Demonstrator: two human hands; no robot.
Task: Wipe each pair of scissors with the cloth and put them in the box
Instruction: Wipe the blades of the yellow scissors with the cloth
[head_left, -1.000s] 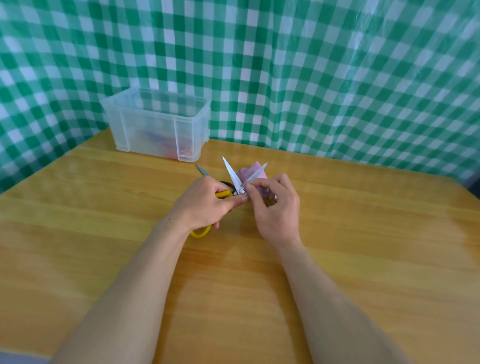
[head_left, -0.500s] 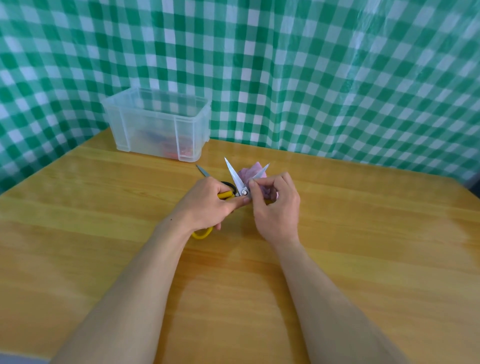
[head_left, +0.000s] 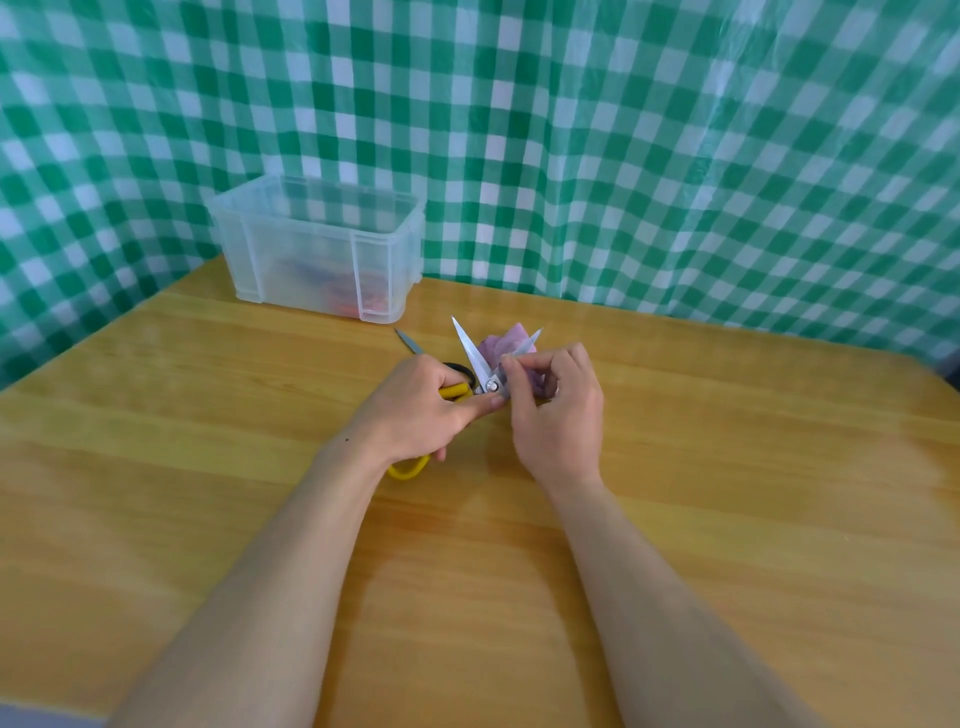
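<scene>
The left hand grips the yellow handles of the scissors with its fingers curled round them. One yellow loop shows on the near side of the hand. The scissors are over the middle of the counter, and the blades are spread in a V that opens to the far side. The right hand pinches the pink cloth round the right blade, thumb and forefinger closed on it just beside the pivot screw.

The coming move turns on this right blade. Its long axis runs from the pivot, where the right fingers are, away to the far right. Its tip sticks out free beyond them. So I judge that the wipe should go outward along the blade, from pivot to tip, away from the person. The left blade stands bare, to the left of the cloth.

The box stands at the far left, well apart from both hands, and the left hand is the nearer one to it. Something red and blue lies inside, too blurred to name. The other pair, with a grey blade and a black handle, lies on the counter just behind the left hand, between it and the box.
</scene>
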